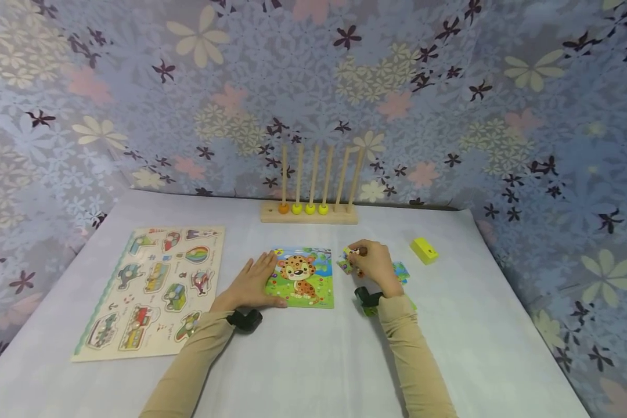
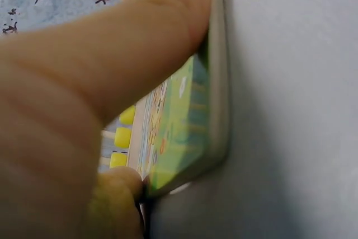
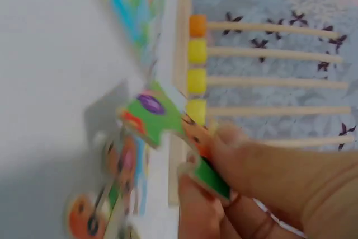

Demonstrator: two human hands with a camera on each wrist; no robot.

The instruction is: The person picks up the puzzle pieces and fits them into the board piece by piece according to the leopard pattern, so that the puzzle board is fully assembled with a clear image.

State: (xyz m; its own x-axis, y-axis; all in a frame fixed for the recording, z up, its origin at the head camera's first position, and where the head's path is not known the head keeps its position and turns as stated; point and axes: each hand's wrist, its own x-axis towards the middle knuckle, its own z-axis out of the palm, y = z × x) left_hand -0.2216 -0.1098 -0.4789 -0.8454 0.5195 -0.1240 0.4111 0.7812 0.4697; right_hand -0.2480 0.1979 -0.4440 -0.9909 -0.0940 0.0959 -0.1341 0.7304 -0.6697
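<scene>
A square picture board (image 1: 298, 293) with a cartoon leopard on green lies in the middle of the table. My left hand (image 1: 253, 284) rests at its left side, fingers extended by the upper left corner and thumb along the near edge; the thumb (image 2: 168, 20) crosses that edge in the left wrist view. To the right of the board, my right hand (image 1: 374, 264) pinches a jigsaw piece (image 3: 150, 110), green with a purple spot, between thumb and fingers. Other jigsaw pieces (image 3: 84, 216) lie below it, and a blue-green piece (image 1: 400, 270) shows beside the hand.
A wooden peg stand (image 1: 308, 217) with upright rods and orange and yellow beads stands at the back. On the left lies a large board (image 1: 157, 293) of vehicle pictures. A yellow block (image 1: 424, 251) sits at the right. Floral cloth (image 1: 292, 87) hangs behind the table.
</scene>
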